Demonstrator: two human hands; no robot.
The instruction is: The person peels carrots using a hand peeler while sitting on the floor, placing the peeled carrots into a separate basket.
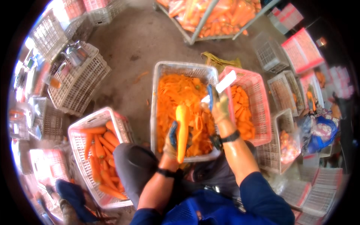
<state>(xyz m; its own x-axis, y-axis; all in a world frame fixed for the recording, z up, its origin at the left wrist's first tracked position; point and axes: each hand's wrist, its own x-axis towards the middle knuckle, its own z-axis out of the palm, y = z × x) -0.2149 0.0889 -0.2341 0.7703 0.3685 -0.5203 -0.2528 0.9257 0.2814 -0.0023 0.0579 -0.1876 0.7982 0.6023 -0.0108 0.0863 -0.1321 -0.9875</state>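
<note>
My left hand, in a glove with blue on it, is closed around a peeled carrot standing lengthwise over a white plastic crate of orange carrot peelings. My right hand, also gloved, is above the crate's right side, gripping a tool with a broad white blade; its exact kind is unclear, and a blue part shows beside the fingers. Against that side stands a pink crate holding peeled carrots. By my left knee, a white crate holds unpeeled carrots.
A metal-framed cart loaded with bagged carrots stands ahead. Stacked crates with a metal kettle and mugs are at the left. More crates line the right, near another person. Another person's leg shows at lower left.
</note>
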